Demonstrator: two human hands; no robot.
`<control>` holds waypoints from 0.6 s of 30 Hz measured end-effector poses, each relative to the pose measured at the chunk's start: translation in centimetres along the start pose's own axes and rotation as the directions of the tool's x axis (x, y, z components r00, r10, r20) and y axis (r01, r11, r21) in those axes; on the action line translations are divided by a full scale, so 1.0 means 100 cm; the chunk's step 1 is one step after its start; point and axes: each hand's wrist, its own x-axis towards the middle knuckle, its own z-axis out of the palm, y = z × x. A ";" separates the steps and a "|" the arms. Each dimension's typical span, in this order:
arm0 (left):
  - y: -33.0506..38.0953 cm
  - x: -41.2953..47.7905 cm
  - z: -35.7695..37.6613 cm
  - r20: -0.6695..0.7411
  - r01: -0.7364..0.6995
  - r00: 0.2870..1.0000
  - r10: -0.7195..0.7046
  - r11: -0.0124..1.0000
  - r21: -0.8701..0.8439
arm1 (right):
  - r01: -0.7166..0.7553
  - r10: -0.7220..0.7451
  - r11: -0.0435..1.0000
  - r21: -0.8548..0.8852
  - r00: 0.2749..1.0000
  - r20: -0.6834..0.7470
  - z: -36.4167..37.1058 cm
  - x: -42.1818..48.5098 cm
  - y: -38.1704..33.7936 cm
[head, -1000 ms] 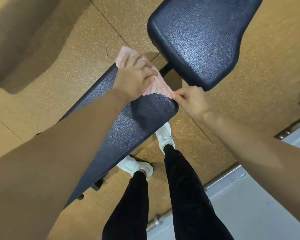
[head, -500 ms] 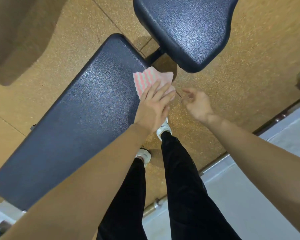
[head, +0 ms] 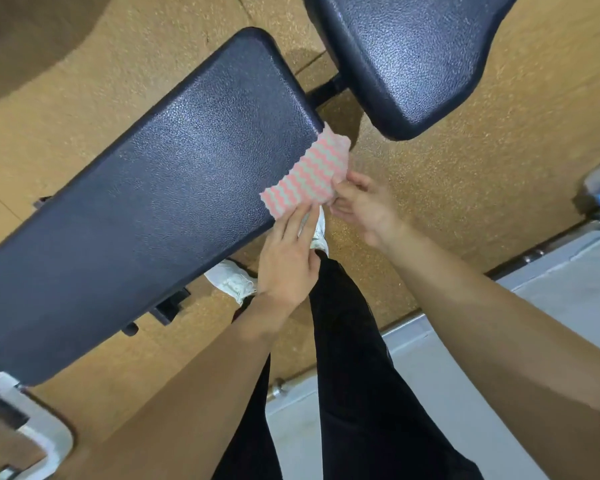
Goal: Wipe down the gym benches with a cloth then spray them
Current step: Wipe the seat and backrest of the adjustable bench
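Observation:
A long black padded bench pad runs from lower left to upper middle, with a second black pad beyond a gap at the top. A pink and grey striped cloth hangs over the long pad's near right corner. My left hand lies flat, its fingertips tucked under the cloth's lower edge. My right hand pinches the cloth's right edge between thumb and fingers. No spray bottle is in view.
The floor is tan speckled rubber, meeting a grey floor along a metal strip at the lower right. My black trouser legs and white shoes stand beside the bench. A metal frame piece sits at the lower left.
The cloth was dragged from the far corner of the long pad to its near right corner. My right hand let go of it, then took hold of its edge again.

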 end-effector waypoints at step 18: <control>0.023 0.045 -0.025 0.810 0.399 0.508 -0.294 -0.753 -0.524 | -0.129 0.146 0.979 -0.159 0.984 0.101 0.009 -0.006 -0.022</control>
